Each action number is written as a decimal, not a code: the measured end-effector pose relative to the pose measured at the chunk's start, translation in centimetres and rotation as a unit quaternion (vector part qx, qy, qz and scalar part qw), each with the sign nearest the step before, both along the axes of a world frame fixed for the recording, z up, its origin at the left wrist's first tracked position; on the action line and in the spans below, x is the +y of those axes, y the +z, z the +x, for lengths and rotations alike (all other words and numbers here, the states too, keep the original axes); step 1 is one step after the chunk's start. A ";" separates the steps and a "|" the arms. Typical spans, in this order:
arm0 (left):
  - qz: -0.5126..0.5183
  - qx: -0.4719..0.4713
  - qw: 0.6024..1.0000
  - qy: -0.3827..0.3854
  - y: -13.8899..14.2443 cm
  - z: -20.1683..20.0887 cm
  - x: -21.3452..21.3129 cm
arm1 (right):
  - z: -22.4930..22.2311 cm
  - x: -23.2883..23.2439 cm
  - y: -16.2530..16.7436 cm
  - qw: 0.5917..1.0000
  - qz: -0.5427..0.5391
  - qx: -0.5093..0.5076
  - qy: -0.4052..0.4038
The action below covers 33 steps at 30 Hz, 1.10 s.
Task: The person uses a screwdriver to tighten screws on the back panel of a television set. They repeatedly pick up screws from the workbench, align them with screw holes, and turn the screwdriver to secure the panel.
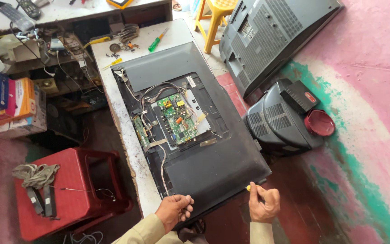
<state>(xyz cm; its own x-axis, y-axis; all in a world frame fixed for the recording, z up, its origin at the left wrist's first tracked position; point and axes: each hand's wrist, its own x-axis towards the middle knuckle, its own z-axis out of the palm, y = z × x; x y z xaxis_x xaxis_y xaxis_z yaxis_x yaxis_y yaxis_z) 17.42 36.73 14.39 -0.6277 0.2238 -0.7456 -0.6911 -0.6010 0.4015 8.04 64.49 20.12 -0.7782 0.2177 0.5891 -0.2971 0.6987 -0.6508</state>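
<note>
A flat-screen television [213, 167] lies face down on a white workbench [129, 135], its back cover off. A green circuit board [177, 118] with several wires sits in the open middle. My left hand [174, 210] rests on the near edge of the television, fingers curled, nothing visibly held. My right hand [264, 204] is at the near right corner, closed around a yellow-handled screwdriver [249, 188] whose tip touches the edge of the set.
A red plastic stool [68, 190] with cables stands to the left. A green screwdriver [157, 40] and small parts lie at the bench's far end. Two old grey televisions [280, 122] and a yellow stool [215, 18] stand on the pink floor to the right.
</note>
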 end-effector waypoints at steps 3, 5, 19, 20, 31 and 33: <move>0.004 0.005 1.000 -0.004 0.0 0.2 0.3 | 0.1 0.0 -0.1 0.998 -0.022 -0.003 0.051; 0.006 0.004 1.000 0.002 0.1 0.2 0.5 | 0.1 -0.2 -0.2 0.997 -0.024 0.011 0.073; 0.043 0.013 0.999 -0.013 1.7 -1.1 0.4 | 0.0 0.1 -0.3 0.999 0.002 -0.021 -0.027; 0.045 0.016 0.999 -0.018 1.9 -1.4 0.5 | -0.1 -0.1 -0.4 1.000 0.004 -0.004 0.007; 0.070 0.030 0.997 -0.023 2.7 -2.5 0.6 | -0.6 -0.2 -0.5 0.998 0.018 0.021 0.064; 0.058 0.026 0.998 -0.015 2.5 -2.5 0.5 | -0.6 -0.4 -0.6 0.999 0.006 0.007 0.051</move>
